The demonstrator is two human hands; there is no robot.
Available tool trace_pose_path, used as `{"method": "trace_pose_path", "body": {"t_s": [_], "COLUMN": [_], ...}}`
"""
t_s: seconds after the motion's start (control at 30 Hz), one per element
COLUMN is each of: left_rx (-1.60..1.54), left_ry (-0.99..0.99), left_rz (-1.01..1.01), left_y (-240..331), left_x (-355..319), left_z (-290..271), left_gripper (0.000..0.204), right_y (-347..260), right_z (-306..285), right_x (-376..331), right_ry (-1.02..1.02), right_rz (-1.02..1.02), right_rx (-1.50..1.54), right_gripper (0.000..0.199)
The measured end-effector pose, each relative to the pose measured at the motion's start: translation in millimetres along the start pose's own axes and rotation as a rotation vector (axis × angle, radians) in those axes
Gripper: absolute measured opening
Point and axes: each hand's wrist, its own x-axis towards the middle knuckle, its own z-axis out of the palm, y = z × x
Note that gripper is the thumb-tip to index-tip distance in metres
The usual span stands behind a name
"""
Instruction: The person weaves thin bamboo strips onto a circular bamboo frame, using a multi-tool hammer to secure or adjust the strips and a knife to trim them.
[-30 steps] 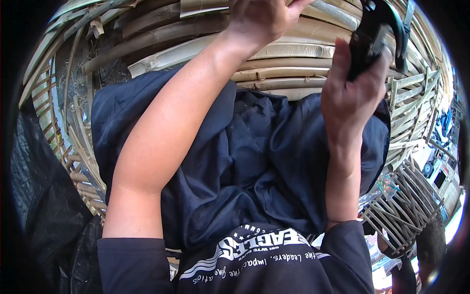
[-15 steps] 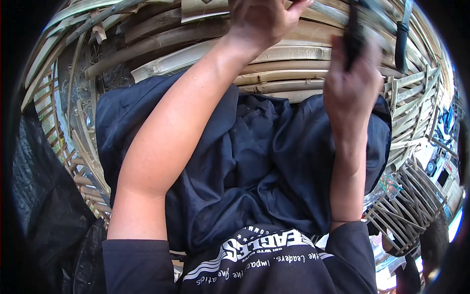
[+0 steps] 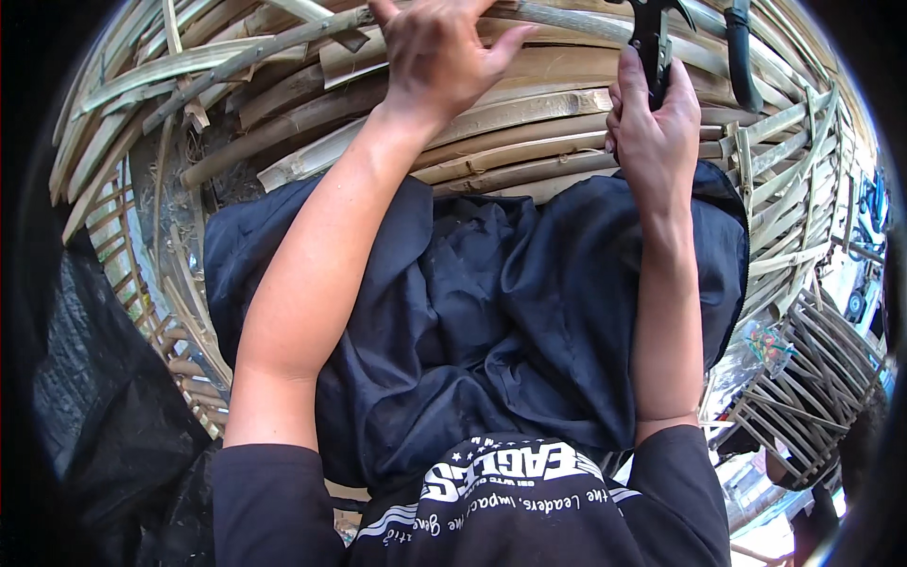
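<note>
My left hand (image 3: 439, 57) lies over a long thin stick (image 3: 260, 57) at the top of the view. Its thumb is stretched out to the side and its fingers look spread, though the upper edge cuts some of them off. In my right hand (image 3: 657, 128) is a black hammer (image 3: 652, 47), gripped by its handle, with the curved head pointing away from me. Bamboo strips (image 3: 529, 113) run crosswise beneath both hands. To the right of the hammer lies a tool with a black handle (image 3: 744, 66); the rest of it is cut off.
Dark cloth (image 3: 472, 283) covers my lap. Woven bamboo slats (image 3: 794, 180) rise at the right, with a slatted bamboo basket (image 3: 803, 387) lower down. Black plastic sheeting (image 3: 104, 378) hangs at the left beside more bamboo slats (image 3: 123, 236). Part of another person (image 3: 817, 520) shows at the lower right.
My left hand has moved left and slightly down, over the stick. My right hand, blurred before, has shifted slightly left and now shows clearly with the hammer still in it.
</note>
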Motion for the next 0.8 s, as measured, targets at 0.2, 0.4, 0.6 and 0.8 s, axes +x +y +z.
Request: {"method": "trace_pose_path", "body": {"t_s": [0.2,0.4,0.6,0.8], "left_rx": [0.020,0.041,0.320,0.419], "left_ry": [-0.025,-0.066,-0.079,-0.083], "left_rz": [0.078,0.036,0.195,0.148], "left_y": [-1,0,-18,-25], "left_x": [1,1,-5,-6], "left_z": [-6,-6,-33,-102], "left_gripper": [0.057,0.053,0.053,0.049], "right_y": [-9,-4,-7,3], "right_z": [-9,-21,-21,-24], "right_x": [2,10,12,15], "right_ry": [-0.047,-0.029,0.029,0.116], "right_rz": [-0.040,-0.101,-0.015,-0.112], "right_rx": [0.109,-0.001,0.005,-0.113], "right_gripper": [0.030,0.020,0.034,0.041]}}
